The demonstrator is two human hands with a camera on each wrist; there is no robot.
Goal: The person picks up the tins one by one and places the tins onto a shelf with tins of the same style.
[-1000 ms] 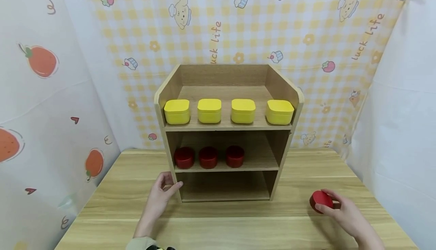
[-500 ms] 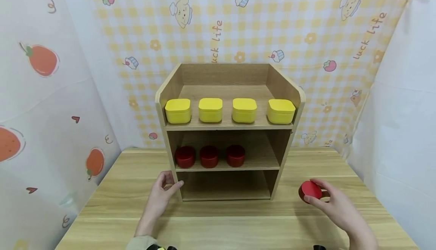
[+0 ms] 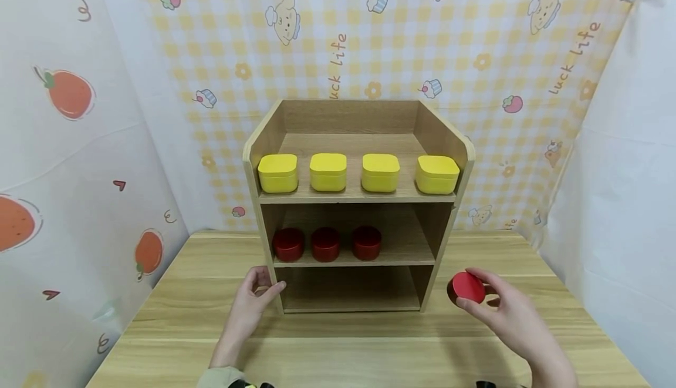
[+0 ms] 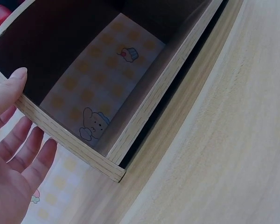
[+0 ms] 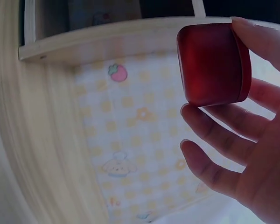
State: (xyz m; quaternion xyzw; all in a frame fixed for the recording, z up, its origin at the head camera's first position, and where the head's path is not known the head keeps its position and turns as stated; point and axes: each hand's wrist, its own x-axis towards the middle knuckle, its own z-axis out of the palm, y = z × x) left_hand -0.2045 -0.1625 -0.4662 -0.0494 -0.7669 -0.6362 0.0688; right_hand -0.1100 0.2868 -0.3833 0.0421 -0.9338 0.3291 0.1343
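Note:
My right hand [image 3: 509, 317] pinches a small red lidded box [image 3: 467, 287] between thumb and fingers, held above the table to the right of the wooden shelf [image 3: 359, 199]. In the right wrist view this red box [image 5: 210, 65] is tilted, its lid towards the palm. My left hand [image 3: 252, 297] grips the shelf's left side panel low down; the thumb lies over the front edge and the fingers lie along the outer face, as the left wrist view shows. On the middle tier stand three red boxes [image 3: 325, 245], grouped towards the left and centre.
Several yellow lidded boxes [image 3: 328, 172] stand in a row along the front of the top tier. The wooden table [image 3: 369, 358] extends around the shelf. Behind hangs a checked cloth [image 3: 359, 36], with white cloth at both sides.
My right hand has carried the red box up and to the left, closer to the shelf. The left hand stays on the side panel.

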